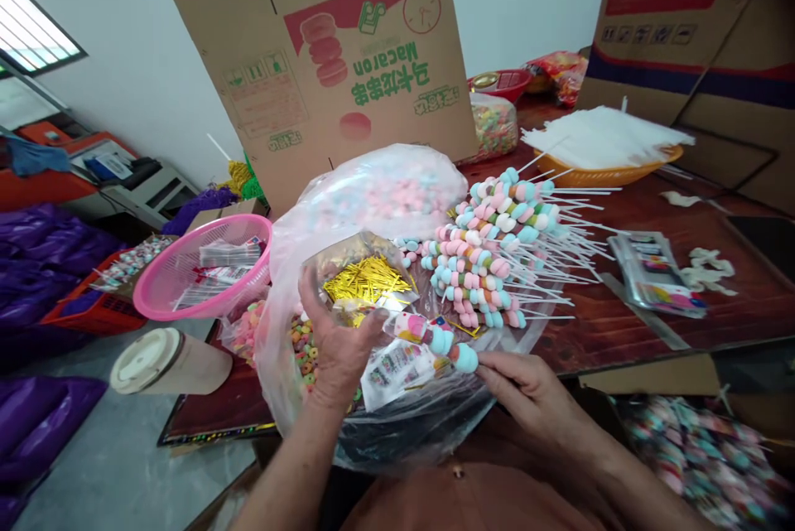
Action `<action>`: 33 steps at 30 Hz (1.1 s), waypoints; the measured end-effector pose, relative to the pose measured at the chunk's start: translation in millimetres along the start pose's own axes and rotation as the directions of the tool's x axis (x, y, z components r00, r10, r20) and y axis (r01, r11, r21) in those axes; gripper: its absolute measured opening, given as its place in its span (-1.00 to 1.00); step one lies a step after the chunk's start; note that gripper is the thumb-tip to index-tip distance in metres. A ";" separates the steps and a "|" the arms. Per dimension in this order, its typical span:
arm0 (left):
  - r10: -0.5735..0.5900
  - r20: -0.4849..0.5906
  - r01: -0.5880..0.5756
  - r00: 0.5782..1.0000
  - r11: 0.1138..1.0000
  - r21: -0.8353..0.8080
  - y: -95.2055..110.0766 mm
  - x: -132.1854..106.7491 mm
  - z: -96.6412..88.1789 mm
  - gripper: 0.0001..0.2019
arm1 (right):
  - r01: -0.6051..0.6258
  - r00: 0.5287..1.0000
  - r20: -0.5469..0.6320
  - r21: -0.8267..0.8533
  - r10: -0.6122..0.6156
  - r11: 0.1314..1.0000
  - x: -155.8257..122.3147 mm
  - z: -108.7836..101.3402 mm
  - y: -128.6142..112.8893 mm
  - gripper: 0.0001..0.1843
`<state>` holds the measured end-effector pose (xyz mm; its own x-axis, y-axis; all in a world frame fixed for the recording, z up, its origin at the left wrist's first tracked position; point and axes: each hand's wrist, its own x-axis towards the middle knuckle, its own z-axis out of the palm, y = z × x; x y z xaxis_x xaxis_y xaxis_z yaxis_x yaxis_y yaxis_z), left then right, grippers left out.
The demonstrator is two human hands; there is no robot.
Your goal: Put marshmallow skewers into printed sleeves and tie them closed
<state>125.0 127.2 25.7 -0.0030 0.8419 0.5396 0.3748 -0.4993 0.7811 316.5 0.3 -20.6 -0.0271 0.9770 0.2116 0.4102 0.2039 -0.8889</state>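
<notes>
Apparently sleeving blue-and-pink marshmallow skewer point(464, 358) in printed clear-plastic wrap point(410, 327) over big translucent plastic bag point(271, 349), w/ r. hand point(527, 390) clamped on near end, l. hand point(339, 351) spread, hold unclear, prob. needing straight push next.

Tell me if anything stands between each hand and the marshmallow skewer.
For the right hand, nothing visible: it pinches the marshmallow skewer at its right end. For the left hand, the printed wrapper lies between its thumb and the pale blue marshmallows; any contact behind the wrapper is hidden.
</notes>
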 end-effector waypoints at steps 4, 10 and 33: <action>-0.641 0.157 0.544 0.751 0.467 -0.697 -2.7 -20.3 20.2 -0.48 | 0.000 1.000 0.003 0.003 0.000 1.000 10.6 13.8 0.6 -0.67; -0.761 0.472 0.720 0.445 -0.010 -0.694 8.1 -6.0 20.0 -0.77 | 0.067 0.998 0.027 -0.140 -0.064 0.988 14.0 38.9 -1.5 -0.72; -0.649 0.606 0.809 0.460 0.025 -0.587 -6.4 -41.2 33.2 -0.63 | -0.165 0.986 -0.003 0.121 0.166 0.979 20.9 54.4 1.2 -0.67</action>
<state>153.5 102.5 -12.0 0.3175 0.8354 -0.4487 -0.5374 0.5484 0.6407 266.9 24.3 -39.3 0.0444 0.9971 0.0620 0.2955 0.0462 -0.9542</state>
